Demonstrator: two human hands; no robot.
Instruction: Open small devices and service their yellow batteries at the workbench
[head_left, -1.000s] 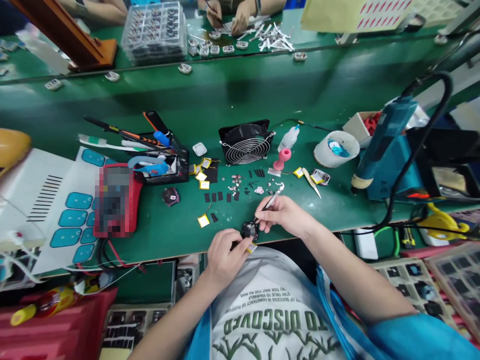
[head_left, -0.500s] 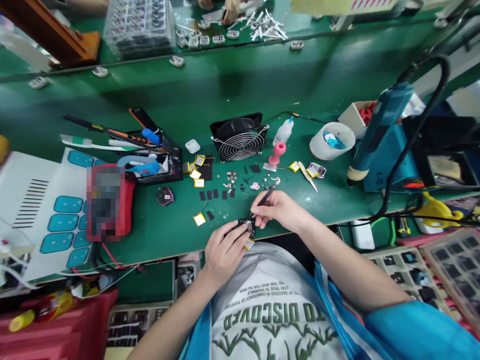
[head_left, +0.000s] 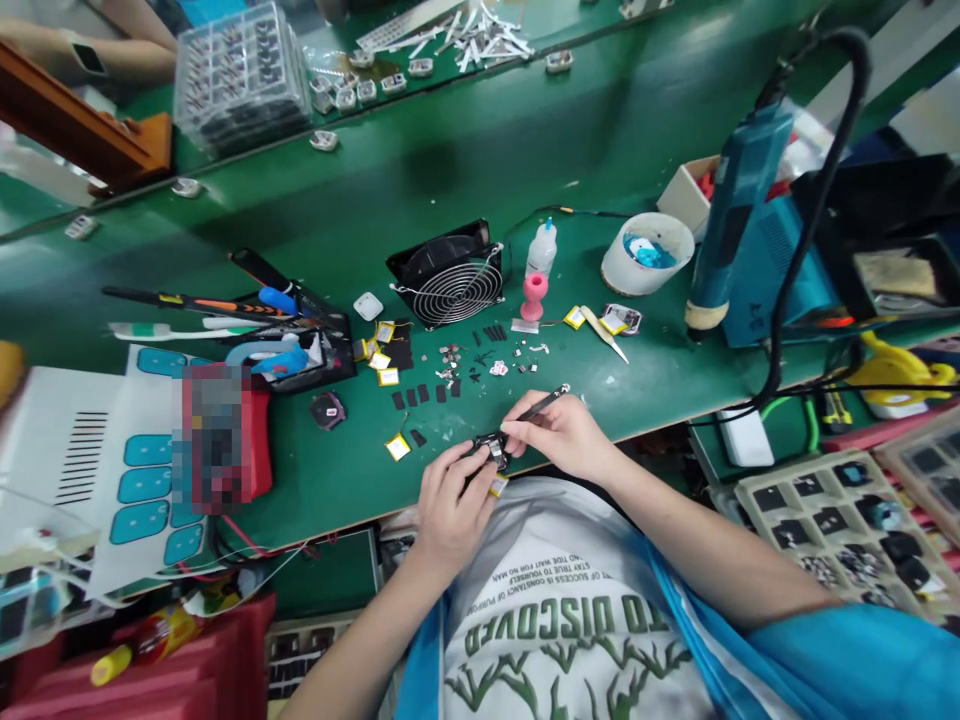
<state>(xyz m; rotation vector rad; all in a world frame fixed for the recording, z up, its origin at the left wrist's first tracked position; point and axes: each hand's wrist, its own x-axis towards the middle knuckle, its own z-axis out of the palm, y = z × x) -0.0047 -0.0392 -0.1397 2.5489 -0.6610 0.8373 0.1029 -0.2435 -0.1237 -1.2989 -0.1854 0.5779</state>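
Two hands meet at the near edge of the green bench (head_left: 525, 160) in my head view, right in front of my chest. My left hand (head_left: 450, 505) has its fingers curled closed around a small black device (head_left: 489, 448), pinching it just above the bench edge, with a little yellow-edged piece (head_left: 497, 487) hanging beneath it against my shirt. My right hand (head_left: 562, 432) is closed in a pen-like grip on a thin dark tool (head_left: 541, 403), whose near tip touches the device while its far end slants up and to the right. Just beyond the hands lie scattered small black and silver parts (head_left: 465, 365) and several yellow-edged flat cells (head_left: 397, 446). Farther off, near the middle, a black fan (head_left: 448, 275) with a wire grille stands tilted, with a white squeeze bottle (head_left: 541, 248) and a pink stand (head_left: 534, 295) just to its right. To the right sit a white tub (head_left: 649, 252) and a blue hot-air handle (head_left: 731, 210) with a thick black hose. To the left I see a black tool tray (head_left: 315, 345) holding blue-handled scissors, and a red meter (head_left: 221, 430) on a white sheet. At the near right a tray of compartments (head_left: 825, 520) holds dark parts. At the far left another person's arm (head_left: 90, 60) rests by a clear stacked tray (head_left: 240, 75).
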